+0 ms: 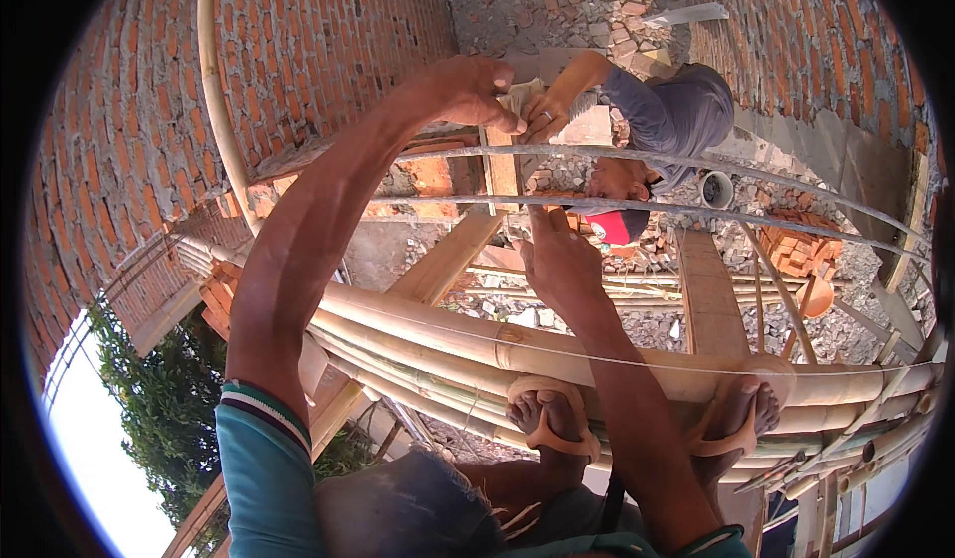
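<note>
My left hand point(476, 93) reaches far forward, its fingers curled round the far end of a narrow wooden board point(504, 173), beside a pale, rough-looking piece point(524, 95). At the board's near end, my right hand point(563, 263) has its fingertips against the wood, with the thumb held apart; its grip is partly hidden. A co-worker's hand point(544, 118) with a ring presses on the same spot near my left fingers. Two grey metal rods point(637, 151) run across, passing over the board and in front of the co-worker.
My sandalled feet point(549, 424) stand on thick bamboo poles point(448, 334), with a thin white string above them. Below, the co-worker in a grey shirt point(686, 110) and red cap stands amid rubble, near a bucket point(716, 190) and stacked bricks point(801, 247). Brick walls point(328, 51) rise around.
</note>
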Demonstrator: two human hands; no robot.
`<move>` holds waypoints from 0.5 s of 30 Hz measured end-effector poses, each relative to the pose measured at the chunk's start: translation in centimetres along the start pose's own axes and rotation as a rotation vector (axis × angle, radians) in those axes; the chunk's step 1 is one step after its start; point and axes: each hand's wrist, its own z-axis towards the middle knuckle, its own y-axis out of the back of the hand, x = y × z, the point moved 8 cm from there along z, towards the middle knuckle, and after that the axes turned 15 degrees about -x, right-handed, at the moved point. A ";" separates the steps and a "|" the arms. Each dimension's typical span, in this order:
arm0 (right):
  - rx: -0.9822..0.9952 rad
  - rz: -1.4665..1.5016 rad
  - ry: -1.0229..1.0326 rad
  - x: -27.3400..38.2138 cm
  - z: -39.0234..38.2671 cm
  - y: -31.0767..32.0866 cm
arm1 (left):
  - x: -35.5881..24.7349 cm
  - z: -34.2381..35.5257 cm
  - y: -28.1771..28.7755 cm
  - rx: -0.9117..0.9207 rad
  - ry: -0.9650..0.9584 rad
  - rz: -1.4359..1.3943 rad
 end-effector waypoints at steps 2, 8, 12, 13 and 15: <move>-0.034 0.154 -0.004 0.4 0.6 0.1 | -0.1 0.1 0.2 0.056 0.005 -0.031; -0.127 0.393 0.065 0.8 1.3 0.4 | -0.3 0.1 1.3 0.051 -0.058 -0.007; -0.143 0.495 0.080 0.5 1.2 0.1 | 0.2 0.3 1.3 0.069 -0.054 0.000; -0.122 0.467 0.063 0.3 1.1 -0.3 | 0.3 0.3 1.3 0.068 -0.052 -0.006; -0.110 0.452 0.070 0.3 1.1 -0.5 | 0.2 0.6 1.2 0.087 -0.068 -0.023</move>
